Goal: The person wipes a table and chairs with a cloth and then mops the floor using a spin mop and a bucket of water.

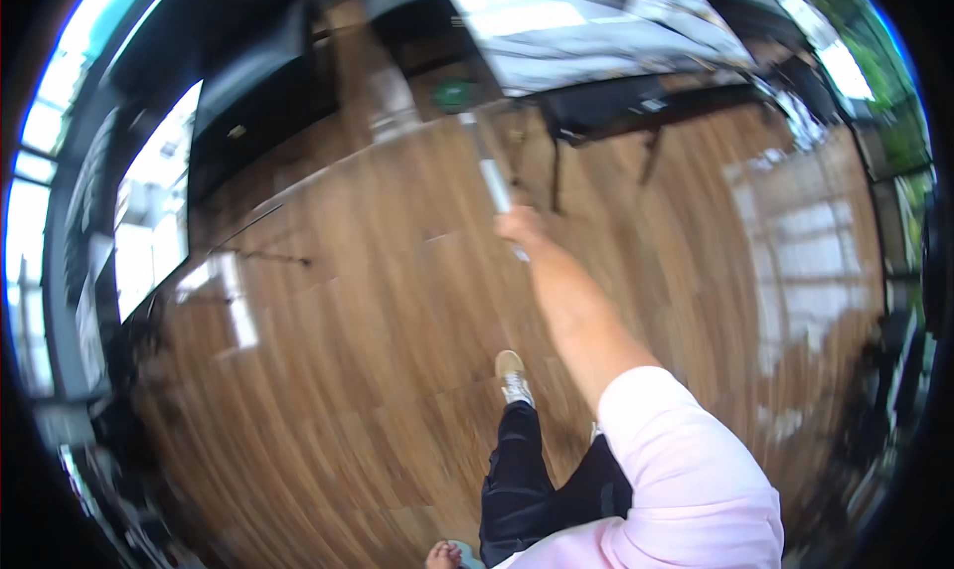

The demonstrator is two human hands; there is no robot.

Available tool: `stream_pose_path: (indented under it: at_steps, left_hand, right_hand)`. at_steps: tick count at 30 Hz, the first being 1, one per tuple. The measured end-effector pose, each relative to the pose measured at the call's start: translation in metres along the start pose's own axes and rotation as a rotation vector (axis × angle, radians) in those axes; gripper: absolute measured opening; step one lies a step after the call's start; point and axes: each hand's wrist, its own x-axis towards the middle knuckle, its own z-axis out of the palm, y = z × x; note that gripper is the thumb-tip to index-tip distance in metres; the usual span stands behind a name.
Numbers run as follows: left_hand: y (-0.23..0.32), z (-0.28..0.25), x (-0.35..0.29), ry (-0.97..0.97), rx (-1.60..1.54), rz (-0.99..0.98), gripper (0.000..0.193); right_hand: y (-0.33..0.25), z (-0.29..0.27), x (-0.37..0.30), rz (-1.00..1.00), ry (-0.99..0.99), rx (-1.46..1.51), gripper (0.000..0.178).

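Observation:
My right hand (519, 225) is wrapped round a pole (494, 183) with a light grey-white shaft, held out at arm's length. The pole slants forward and slightly left. At its far end is a green, roundish head (452, 96), low over or on the wooden floor between the dark furniture; blur hides its exact kind and whether it touches. Only part of my left hand (443, 556) shows at the bottom edge, its fingers curled. Beside it is a small pale bluish thing (465, 555), too cut off to name.
A marble-patterned table (606, 47) stands ahead, with a dark bench (651, 107) on thin legs at its near side. Dark furniture (248, 102) and a bright panel (157, 206) are at the left. Windows reflect on the wooden floor (397, 301). My shoe (513, 375) is below the pole.

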Motion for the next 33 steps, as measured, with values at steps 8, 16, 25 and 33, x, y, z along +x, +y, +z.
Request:
stream_pose_path:
  at_steps: [8,16,25,33]
  left_hand:
    - [0.043,0.004,0.03,-0.293,0.229,0.011,0.042]
    - [0.042,0.126,-0.026,-0.373,0.645,0.388,0.038]
    - [-0.134,0.345,-0.129,-0.871,1.264,1.111,0.028]
    - [-0.305,0.454,-0.262,-1.188,1.348,1.222,0.025]
  right_hand:
    - [0.198,0.059,-0.334,-0.017,-0.167,0.011,0.062]
    - [0.49,-0.022,-0.708,0.337,-0.187,-0.001,0.048]
    - [0.632,-0.071,-0.935,0.301,-0.04,0.557,0.04]
    - [0.749,-0.136,-0.932,0.338,0.283,0.925,0.032]
